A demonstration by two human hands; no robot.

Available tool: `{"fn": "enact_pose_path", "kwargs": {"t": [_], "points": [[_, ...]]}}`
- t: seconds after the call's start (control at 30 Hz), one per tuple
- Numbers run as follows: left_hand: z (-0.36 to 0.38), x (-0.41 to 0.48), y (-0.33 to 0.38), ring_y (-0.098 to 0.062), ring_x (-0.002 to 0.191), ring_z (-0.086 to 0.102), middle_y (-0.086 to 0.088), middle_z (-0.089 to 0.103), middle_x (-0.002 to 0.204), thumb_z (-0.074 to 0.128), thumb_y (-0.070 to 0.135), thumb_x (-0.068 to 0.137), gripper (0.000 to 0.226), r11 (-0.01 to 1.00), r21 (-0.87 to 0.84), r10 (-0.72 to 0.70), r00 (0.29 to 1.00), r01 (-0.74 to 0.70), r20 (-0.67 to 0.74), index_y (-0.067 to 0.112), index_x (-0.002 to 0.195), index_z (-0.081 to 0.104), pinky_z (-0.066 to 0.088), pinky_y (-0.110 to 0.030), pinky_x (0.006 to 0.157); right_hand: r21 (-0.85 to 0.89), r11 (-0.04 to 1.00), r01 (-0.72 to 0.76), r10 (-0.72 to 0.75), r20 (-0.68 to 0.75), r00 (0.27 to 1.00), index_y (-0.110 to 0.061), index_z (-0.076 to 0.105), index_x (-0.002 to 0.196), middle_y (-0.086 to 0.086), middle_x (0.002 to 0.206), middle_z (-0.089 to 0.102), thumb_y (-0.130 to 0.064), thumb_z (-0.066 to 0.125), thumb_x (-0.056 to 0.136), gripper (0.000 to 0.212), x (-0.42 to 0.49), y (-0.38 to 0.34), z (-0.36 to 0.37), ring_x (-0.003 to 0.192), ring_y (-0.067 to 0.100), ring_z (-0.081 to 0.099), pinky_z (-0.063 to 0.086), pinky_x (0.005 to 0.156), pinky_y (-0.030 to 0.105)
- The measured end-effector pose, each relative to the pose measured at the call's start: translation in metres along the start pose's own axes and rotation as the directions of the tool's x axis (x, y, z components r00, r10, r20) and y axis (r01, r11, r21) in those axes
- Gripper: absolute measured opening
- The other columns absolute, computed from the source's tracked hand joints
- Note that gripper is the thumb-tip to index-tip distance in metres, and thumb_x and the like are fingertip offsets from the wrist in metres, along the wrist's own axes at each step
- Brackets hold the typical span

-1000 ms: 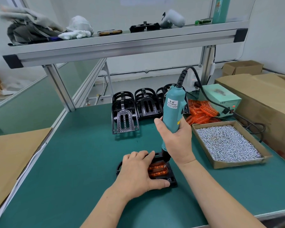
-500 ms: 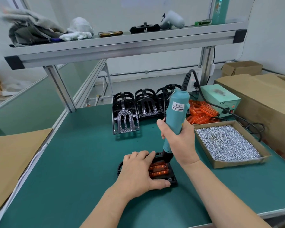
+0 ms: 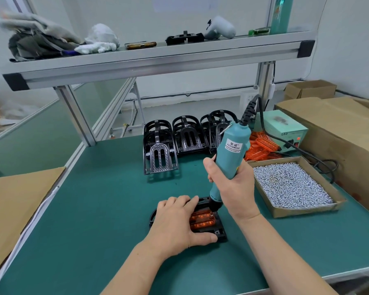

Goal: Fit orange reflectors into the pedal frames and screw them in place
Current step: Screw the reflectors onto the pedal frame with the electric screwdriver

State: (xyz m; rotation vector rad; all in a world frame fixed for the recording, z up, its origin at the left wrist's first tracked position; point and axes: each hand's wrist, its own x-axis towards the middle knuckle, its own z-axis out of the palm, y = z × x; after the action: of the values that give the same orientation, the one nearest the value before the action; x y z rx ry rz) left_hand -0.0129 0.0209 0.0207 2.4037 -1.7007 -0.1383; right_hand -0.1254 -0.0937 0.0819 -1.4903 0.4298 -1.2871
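Observation:
A black pedal frame (image 3: 219, 232) lies flat on the green table near the front edge, with an orange reflector (image 3: 201, 220) seated in it. My left hand (image 3: 176, 222) presses down on the frame's left part and hides it. My right hand (image 3: 231, 182) grips a teal electric screwdriver (image 3: 232, 145), tilted with its top to the right. Its tip rests at the reflector's upper right corner. Loose orange reflectors (image 3: 262, 146) are piled behind the screw box.
A cardboard tray of silver screws (image 3: 290, 184) sits to the right. Rows of black pedal frames (image 3: 175, 141) stand at the back. A teal power supply (image 3: 285, 128) with cable and large cardboard boxes (image 3: 345, 133) fill the right. A flat cardboard sheet (image 3: 15, 201) lies left.
The screwdriver's top has tilted further right while its tip stays on the reflector. My left hand has stayed on the frame.

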Motion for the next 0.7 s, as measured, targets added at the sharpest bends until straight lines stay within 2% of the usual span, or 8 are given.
{"fn": "enact_pose_path", "kwargs": {"t": [0.07, 0.13, 0.2, 0.27, 0.4, 0.53, 0.63, 0.7], "points": [[0.0, 0.0, 0.0, -0.013, 0.129, 0.032, 0.012, 0.038, 0.145, 0.035, 0.1, 0.053, 0.119, 1.0, 0.0, 0.002, 1.0, -0.002, -0.001, 0.034, 0.153, 0.028, 0.014, -0.029, 0.109, -0.027, 1.0, 0.001, 0.0, 0.033, 0.999, 0.002, 0.056, 0.076, 0.027, 0.067, 0.053, -0.04, 0.075, 0.082, 0.047, -0.001, -0.002, 0.001, 0.063, 0.044, 0.05, 0.047, 0.062, 0.055], [-0.001, -0.001, 0.0, -0.013, 0.129, 0.033, 0.012, 0.038, 0.145, 0.034, 0.1, 0.054, 0.118, 1.0, 0.003, 0.006, 1.0, -0.006, -0.002, 0.034, 0.152, 0.029, 0.015, -0.03, 0.11, 0.013, 1.0, -0.024, 0.024, 0.041, 0.999, 0.001, 0.057, 0.076, 0.022, 0.064, 0.055, -0.038, 0.075, 0.081, 0.044, 0.0, -0.01, 0.003, 0.059, 0.037, 0.051, 0.047, 0.061, 0.049], [-0.002, -0.001, 0.001, -0.013, 0.129, 0.033, 0.012, 0.039, 0.145, 0.034, 0.1, 0.054, 0.119, 1.0, 0.008, 0.008, 1.0, -0.008, 0.002, 0.034, 0.153, 0.028, 0.016, -0.03, 0.11, 0.106, 0.994, -0.026, 0.024, 0.018, 1.0, -0.003, 0.058, 0.074, 0.008, 0.06, 0.056, -0.034, 0.075, 0.082, 0.036, 0.012, -0.019, 0.002, 0.056, 0.021, 0.053, 0.047, 0.06, 0.032], [-0.002, -0.001, 0.001, -0.013, 0.13, 0.031, 0.012, 0.037, 0.147, 0.034, 0.099, 0.053, 0.12, 1.0, 0.01, 0.004, 1.0, -0.004, 0.014, 0.033, 0.153, 0.027, 0.015, -0.03, 0.111, 0.152, 0.988, -0.018, 0.027, -0.06, 0.998, -0.005, 0.058, 0.078, 0.001, 0.059, 0.056, -0.031, 0.074, 0.085, 0.031, 0.033, -0.026, -0.001, 0.054, 0.013, 0.053, 0.046, 0.058, 0.022], [-0.002, -0.002, 0.001, -0.012, 0.134, 0.029, 0.011, 0.035, 0.15, 0.032, 0.1, 0.053, 0.121, 1.0, 0.013, -0.009, 1.0, 0.008, 0.027, 0.033, 0.154, 0.026, 0.013, -0.031, 0.114, 0.246, 0.952, -0.183, 0.252, -0.287, 0.924, -0.015, 0.052, 0.096, -0.003, 0.063, 0.057, -0.034, 0.071, 0.093, 0.027, 0.067, -0.016, -0.02, 0.051, 0.009, 0.054, 0.048, 0.05, 0.023], [-0.001, -0.001, 0.001, -0.013, 0.134, 0.029, 0.012, 0.035, 0.149, 0.031, 0.1, 0.053, 0.121, 1.0, 0.028, -0.01, 1.0, 0.01, 0.026, 0.034, 0.154, 0.025, 0.012, -0.031, 0.114, 0.299, 0.868, -0.397, 0.488, -0.364, 0.793, -0.01, 0.048, 0.119, 0.003, 0.076, 0.056, -0.044, 0.059, 0.099, 0.041, 0.081, 0.017, -0.057, 0.055, 0.009, 0.056, 0.05, 0.049, 0.023], [-0.002, -0.001, 0.002, -0.012, 0.133, 0.03, 0.012, 0.035, 0.149, 0.03, 0.1, 0.053, 0.121, 0.999, 0.035, -0.009, 1.0, 0.008, 0.021, 0.034, 0.154, 0.026, 0.013, -0.031, 0.114, 0.304, 0.827, -0.472, 0.56, -0.389, 0.731, -0.003, 0.046, 0.132, 0.007, 0.082, 0.058, -0.044, 0.057, 0.1, 0.053, 0.086, 0.035, -0.078, 0.06, 0.013, 0.057, 0.052, 0.05, 0.022], [-0.002, -0.001, 0.002, -0.012, 0.134, 0.029, 0.013, 0.035, 0.15, 0.03, 0.1, 0.053, 0.121, 0.999, 0.032, -0.011, 1.0, 0.01, 0.026, 0.034, 0.154, 0.025, 0.012, -0.031, 0.114, 0.284, 0.807, -0.518, 0.59, -0.393, 0.705, -0.005, 0.047, 0.133, 0.008, 0.09, 0.06, -0.046, 0.055, 0.1, 0.054, 0.089, 0.043, -0.089, 0.067, 0.015, 0.059, 0.055, 0.059, 0.027]]}}
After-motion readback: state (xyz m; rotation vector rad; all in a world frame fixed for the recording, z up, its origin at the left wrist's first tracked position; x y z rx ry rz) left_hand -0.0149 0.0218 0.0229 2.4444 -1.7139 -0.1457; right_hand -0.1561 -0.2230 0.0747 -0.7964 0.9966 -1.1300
